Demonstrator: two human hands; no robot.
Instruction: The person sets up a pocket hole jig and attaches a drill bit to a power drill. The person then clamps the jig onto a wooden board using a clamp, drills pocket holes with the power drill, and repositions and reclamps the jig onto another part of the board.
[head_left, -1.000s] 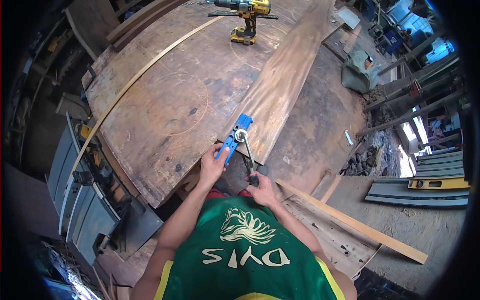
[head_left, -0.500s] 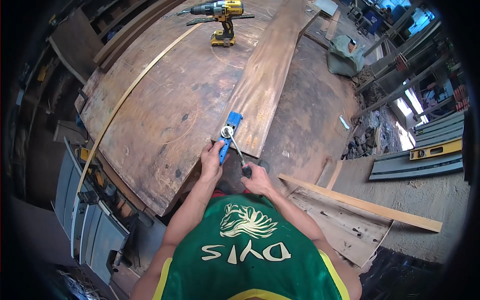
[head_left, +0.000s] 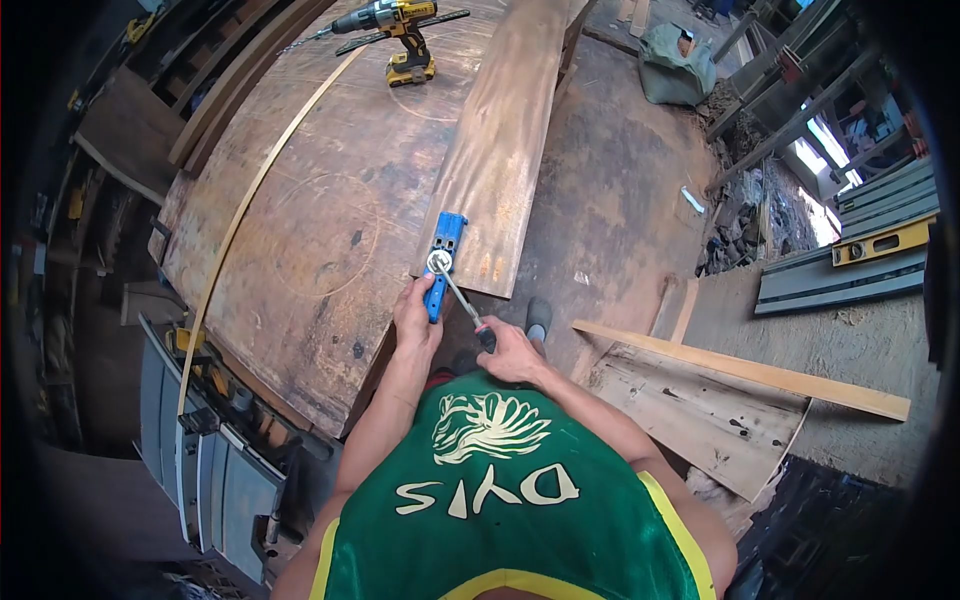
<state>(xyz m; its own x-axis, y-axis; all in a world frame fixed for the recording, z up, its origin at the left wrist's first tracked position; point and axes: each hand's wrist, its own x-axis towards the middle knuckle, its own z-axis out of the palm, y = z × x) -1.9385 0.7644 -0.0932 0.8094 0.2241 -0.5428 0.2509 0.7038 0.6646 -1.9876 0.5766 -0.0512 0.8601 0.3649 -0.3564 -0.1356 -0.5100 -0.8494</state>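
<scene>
At the near end of a long brown board (head_left: 500, 150) lies a blue pocket-hole jig (head_left: 448, 230), its lower part sticking out past the board's edge. A round pale pad (head_left: 439, 262) presses on its middle, and a metal bar (head_left: 458, 296) runs from there to a black and red grip, like a locking clamp. My left hand (head_left: 414, 312) is closed around the jig's lower end, thumb on its side near the pad. My right hand (head_left: 508, 352) is wrapped round the clamp's grip (head_left: 486, 338). The board's underside is hidden.
A yellow and black cordless drill (head_left: 410, 45) stands on the worn wooden table (head_left: 300, 220), left of the board. A thin wood strip (head_left: 245, 200) crosses the table. A green bag (head_left: 677, 65), a yellow spirit level (head_left: 885, 242) and a loose wood strip (head_left: 740, 368) are on the right.
The whole view has shifted a little, with the drill and board now further up and left. The jig looks slightly more upright. Both hands keep the same grips.
</scene>
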